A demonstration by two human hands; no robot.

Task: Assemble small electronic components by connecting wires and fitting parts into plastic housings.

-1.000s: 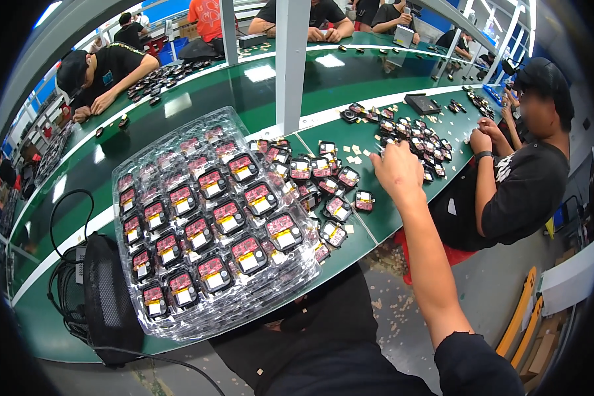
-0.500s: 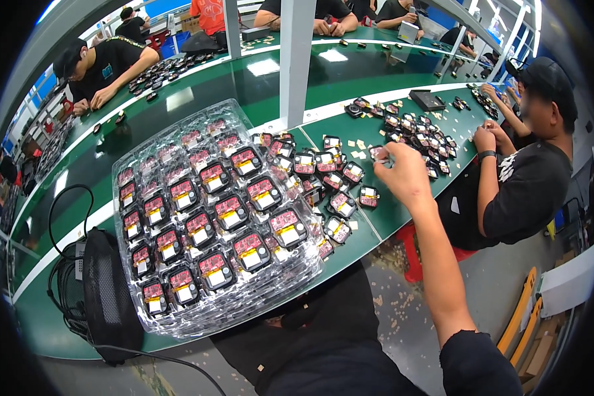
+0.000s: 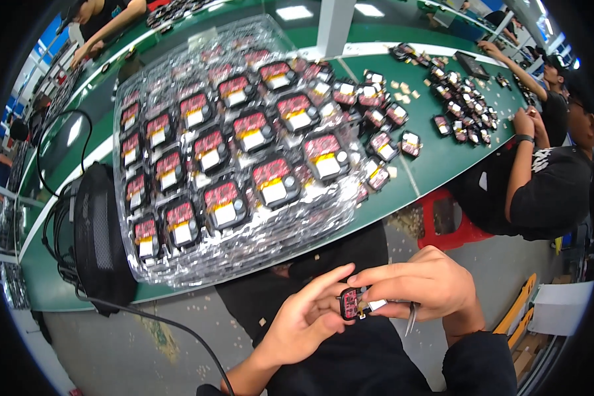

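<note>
Over my lap, a small black smartwatch housing with a red circuit board is held between both hands. My left hand grips its left side with thumb and fingers. From the right, my right hand pinches at its edge, close to a small white piece. Thin metal tweezers stick out below the right hand's fingers. Beyond my hands, a stack of clear plastic trays carries rows of similar housings with red boards, yellow tape and white pads.
More housings lie loose beside the trays and in a pile farther right on the green table. A black bag with cables stands left. A co-worker sits right, near a red stool. A grey post rises behind.
My right hand has come back from the loose housings to my lap. My left hand has come into view, and both now hold a housing. The view has tilted downward.
</note>
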